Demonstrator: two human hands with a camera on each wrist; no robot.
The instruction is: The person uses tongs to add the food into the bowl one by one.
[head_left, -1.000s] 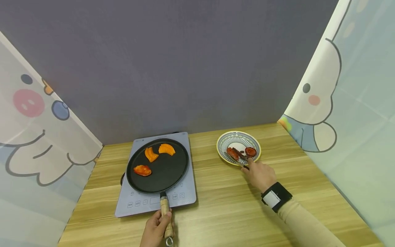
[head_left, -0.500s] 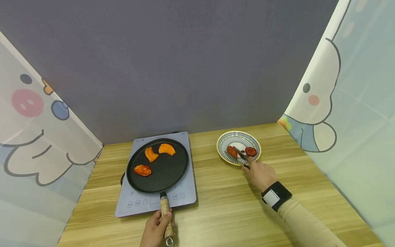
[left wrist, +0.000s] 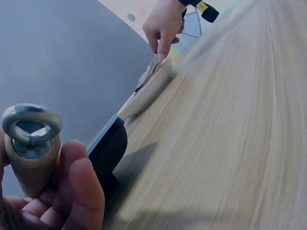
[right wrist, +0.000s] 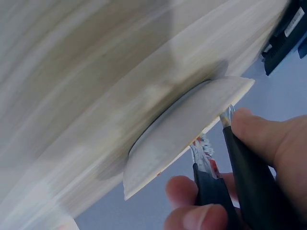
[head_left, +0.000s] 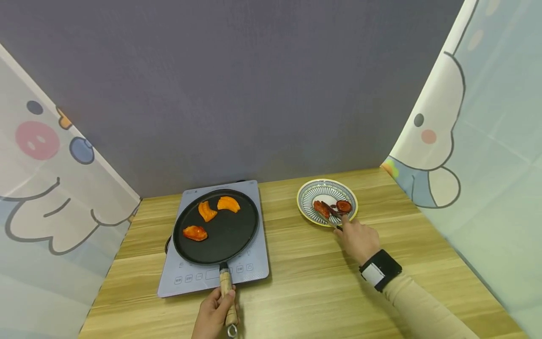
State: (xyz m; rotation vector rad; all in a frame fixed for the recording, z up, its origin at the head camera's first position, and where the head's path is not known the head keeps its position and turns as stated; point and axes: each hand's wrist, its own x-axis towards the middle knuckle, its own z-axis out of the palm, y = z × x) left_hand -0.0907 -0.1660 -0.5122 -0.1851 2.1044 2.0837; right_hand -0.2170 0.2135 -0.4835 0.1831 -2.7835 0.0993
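My left hand (head_left: 214, 310) grips the wooden handle (head_left: 226, 281) of a flat black frying pan (head_left: 228, 238). In the pan lie two curved orange pieces (head_left: 228, 204) and a glossy orange-red piece (head_left: 195, 233) resembling a chicken wing. My right hand (head_left: 359, 239) holds tongs with black handles (right wrist: 254, 177), thumb on one side and fingers on the other. The metal ends reach into a striped plate (head_left: 306, 189), on either side of a reddish-brown piece of food (head_left: 321, 208). Whether they press it is too small to tell. Beside it lies a round dark-red slice (head_left: 344, 206).
The pan sits on a light grey induction cooker (head_left: 261, 263), left on the wooden table (head_left: 296, 292). A dark grey wall (head_left: 262, 94) stands behind, and cartoon-printed panels (head_left: 499, 141) flank both sides.
The tongs' ends have drawn closer together around the reddish-brown piece, which has shifted slightly right on the plate. My left hand and the pan stay in place.
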